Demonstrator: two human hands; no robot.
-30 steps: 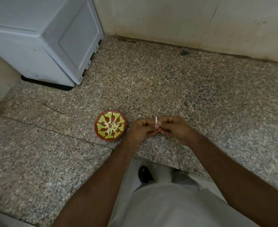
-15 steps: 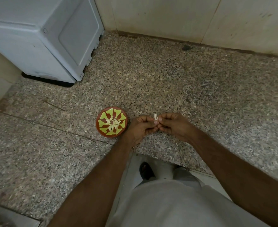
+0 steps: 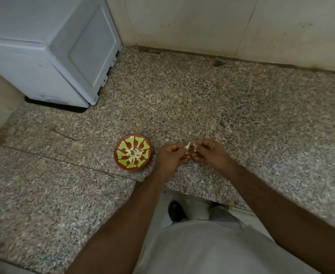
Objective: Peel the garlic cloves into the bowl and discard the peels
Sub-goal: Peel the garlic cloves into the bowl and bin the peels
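1. This looked like mid-peel: the left hand (image 3: 171,157) pinched a pale garlic clove (image 3: 187,147) while the right hand (image 3: 212,155) pinched a scrap of peel (image 3: 195,148) just beside it, the two barely apart.
2. The bowl (image 3: 121,162) sat on the stone counter (image 3: 202,107), just left of the left hand, with peeled cloves (image 3: 134,154) piled in its middle.
3. Next move, I'd guess: strip whatever skin was left, drop the clove left into the bowl, and keep the peel out of it.
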